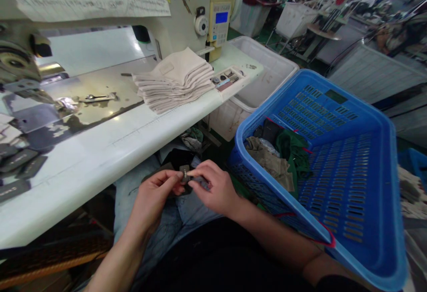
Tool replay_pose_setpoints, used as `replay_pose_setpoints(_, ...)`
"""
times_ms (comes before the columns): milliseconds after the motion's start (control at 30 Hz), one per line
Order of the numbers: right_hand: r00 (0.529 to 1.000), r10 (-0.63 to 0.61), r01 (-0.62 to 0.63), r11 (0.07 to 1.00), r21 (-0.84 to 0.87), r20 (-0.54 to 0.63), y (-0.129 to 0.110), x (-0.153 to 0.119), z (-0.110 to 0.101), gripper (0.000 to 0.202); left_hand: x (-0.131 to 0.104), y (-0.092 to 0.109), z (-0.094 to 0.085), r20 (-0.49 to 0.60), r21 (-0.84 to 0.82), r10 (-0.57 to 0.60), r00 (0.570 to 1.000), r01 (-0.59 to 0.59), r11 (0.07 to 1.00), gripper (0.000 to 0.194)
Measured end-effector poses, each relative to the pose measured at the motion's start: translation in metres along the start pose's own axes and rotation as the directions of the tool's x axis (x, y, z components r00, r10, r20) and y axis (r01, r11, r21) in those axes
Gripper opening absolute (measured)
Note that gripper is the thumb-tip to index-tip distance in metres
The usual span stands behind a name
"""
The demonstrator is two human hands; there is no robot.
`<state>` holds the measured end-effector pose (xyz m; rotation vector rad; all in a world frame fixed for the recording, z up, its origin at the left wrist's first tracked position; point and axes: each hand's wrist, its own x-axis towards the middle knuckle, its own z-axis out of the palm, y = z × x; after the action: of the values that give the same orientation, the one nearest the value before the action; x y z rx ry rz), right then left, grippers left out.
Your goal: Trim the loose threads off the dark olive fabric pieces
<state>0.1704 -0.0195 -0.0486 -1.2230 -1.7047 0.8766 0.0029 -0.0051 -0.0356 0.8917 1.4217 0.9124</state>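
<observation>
A small dark grey label (184,173) with pale lettering is held over my lap, just below the table's front edge. My left hand (156,192) pinches it between thumb and fingers from the left. From the other side my right hand (216,189) closes its thumb and forefinger at the label's right edge. Dark material lies under and between the fingers; its shape is partly hidden by them. More grey labels (22,165) lie in an overlapping pile at the left of the sewing table (110,149).
A stack of folded beige fabric pieces (176,78) rests on the table beside the sewing machine (187,11). To my right stands a blue plastic basket (347,158) with green and brown cloth (271,160) inside. Behind it is a white bin (267,69).
</observation>
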Motion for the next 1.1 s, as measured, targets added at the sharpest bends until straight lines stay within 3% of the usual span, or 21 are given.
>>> replay_pose_setpoints(67,0.994,-0.049,0.059,0.994,-0.096,0.098,0.001,-0.003,0.0,0.014,0.0,0.002,0.0,0.009,0.018,0.016,1.0,-0.016,1.0,0.024)
replay_pose_setpoints(133,0.992,-0.039,0.053,0.991,-0.121,0.118,0.001,-0.004,0.002,0.014,-0.001,0.003,0.0,0.005,0.028,0.028,1.0,-0.028,0.999,0.024)
replay_pose_setpoints(233,0.998,0.058,-0.058,0.998,0.001,-0.03,0.002,0.0,0.002,0.017,-0.001,0.002,-0.002,-0.039,-0.009,0.013,0.999,-0.013,1.0,0.029)
replay_pose_setpoints(333,0.965,0.206,-0.189,0.975,0.113,-0.16,0.005,0.008,-0.002,0.024,-0.001,-0.001,-0.006,-0.056,-0.063,-0.023,0.998,0.02,0.998,0.035)
replay_pose_setpoints(467,0.946,0.32,-0.306,0.936,0.172,-0.056,0.007,0.014,-0.006,0.036,-0.003,-0.005,-0.007,-0.029,-0.079,-0.047,0.998,0.044,0.996,0.035)
replay_pose_setpoints(667,0.888,0.457,-0.443,0.824,0.353,0.045,-0.004,0.018,-0.001,0.023,-0.011,0.0,-0.001,0.055,-0.035,-0.035,0.998,0.037,0.999,0.031)
replay_pose_setpoints(833,0.867,0.491,-0.484,0.787,0.381,0.086,-0.004,0.021,0.0,0.023,-0.014,0.002,0.001,0.06,0.02,0.006,0.998,-0.008,1.0,0.029)
replay_pose_setpoints(967,0.891,0.453,-0.439,0.848,0.296,0.023,-0.004,0.018,0.002,0.022,-0.014,0.001,0.001,-0.017,0.166,0.109,0.994,-0.105,0.981,0.029)
replay_pose_setpoints(1100,0.923,0.385,-0.376,0.904,0.201,-0.006,-0.005,0.014,0.005,0.024,-0.014,0.002,-0.001,-0.03,0.438,0.328,0.944,-0.282,0.854,0.023)
